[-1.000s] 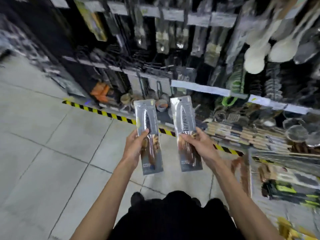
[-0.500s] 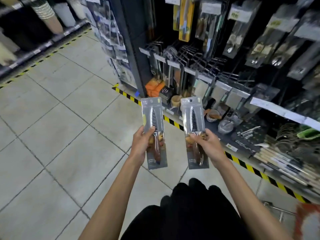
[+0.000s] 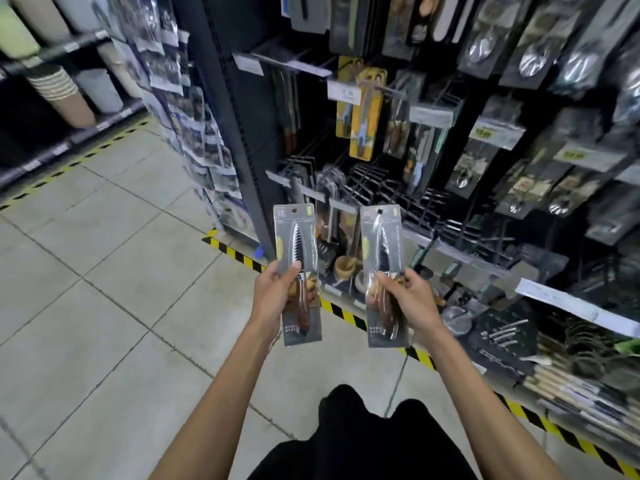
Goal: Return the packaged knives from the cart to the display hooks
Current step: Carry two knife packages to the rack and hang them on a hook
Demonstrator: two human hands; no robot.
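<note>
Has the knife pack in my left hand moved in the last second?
Yes. The left hand has carried the left knife pack leftward along the display, nearer the end corner of the striped floor tape. The head camera also swung.

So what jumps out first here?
Two packaged knives are held up side by side mid-frame: the left hand holds the left pack, and the right hand holds the right pack. Behind them a dark rack hangs full of utensil packs. Yellow-black tape edges the floor at its foot.
</note>
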